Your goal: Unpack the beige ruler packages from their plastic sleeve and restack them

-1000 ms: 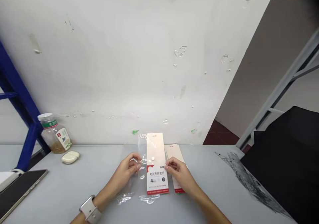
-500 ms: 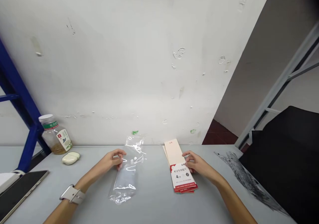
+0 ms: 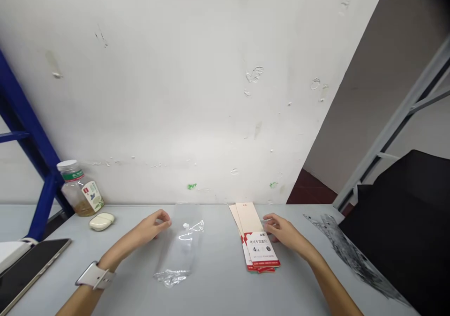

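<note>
Left hand (image 3: 155,224) curls at the left edge of the clear sleeve (image 3: 178,250) — pinch unclear; right hand (image 3: 285,232) rests open against the card stack (image 3: 259,245) — grey table (image 3: 218,264) shows between.

Clear bag (image 3: 179,248) left of card stack (image 3: 258,241)

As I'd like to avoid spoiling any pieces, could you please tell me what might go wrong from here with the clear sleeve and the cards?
1. The thin clear plastic sleeve lies loose, crinkled at its near end, beside the left hand; a brush of that hand might slide or crease it.
2. The stack of cream-and-red paper cards touched by the right hand is fanned unevenly, so a nudge could scatter it.
</note>
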{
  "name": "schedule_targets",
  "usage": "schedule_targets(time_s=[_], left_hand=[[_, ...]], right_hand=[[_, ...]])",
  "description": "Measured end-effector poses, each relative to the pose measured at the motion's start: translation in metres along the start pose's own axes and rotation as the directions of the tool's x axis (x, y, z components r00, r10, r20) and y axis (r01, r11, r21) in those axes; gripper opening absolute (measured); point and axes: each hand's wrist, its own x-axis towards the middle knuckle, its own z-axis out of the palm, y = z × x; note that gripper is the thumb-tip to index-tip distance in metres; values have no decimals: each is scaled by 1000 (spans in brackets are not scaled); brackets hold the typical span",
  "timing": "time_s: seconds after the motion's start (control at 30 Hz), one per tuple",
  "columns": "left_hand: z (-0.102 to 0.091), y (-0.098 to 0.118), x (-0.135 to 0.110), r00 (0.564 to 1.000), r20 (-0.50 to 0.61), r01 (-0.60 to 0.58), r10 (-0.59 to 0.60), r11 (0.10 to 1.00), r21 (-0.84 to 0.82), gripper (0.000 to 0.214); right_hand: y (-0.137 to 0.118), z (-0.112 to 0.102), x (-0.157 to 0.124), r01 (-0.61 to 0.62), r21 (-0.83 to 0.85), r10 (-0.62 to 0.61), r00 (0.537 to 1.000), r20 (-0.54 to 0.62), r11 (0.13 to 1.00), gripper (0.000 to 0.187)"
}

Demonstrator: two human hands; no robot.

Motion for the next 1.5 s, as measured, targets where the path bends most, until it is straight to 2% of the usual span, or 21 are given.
schedule_targets(time_s=[0.13, 0.27, 0.6, 1.13, 1.3, 1.5], left_hand=[[1, 9, -9, 996, 81, 47, -46, 999, -1, 42], [5, 14, -12, 988, 139, 66, -63, 998, -21, 45], [26, 21, -15, 975, 210, -27, 70, 979, -202, 36], [47, 14, -7, 970, 188, -111, 156, 966, -233, 37], [47, 16, -8, 971, 181, -110, 155, 966, -236, 36], [46, 18, -10, 974, 172, -106, 149, 966, -237, 36]], right_hand=[[-9, 3, -4, 9, 56, -14, 995, 97, 998, 33], [-15, 6, -8, 14, 68, -24, 990, 138, 998, 31], [-28, 19, -18, -4, 252, -59, 969, 241, 968, 39], [-27, 35, -16, 33, 340, -135, 951, 280, 940, 37], [-35, 28, -24, -27, 247, -30, 974, 224, 969, 34], [-41, 25, -30, -69, 244, -4, 958, 286, 967, 35]])
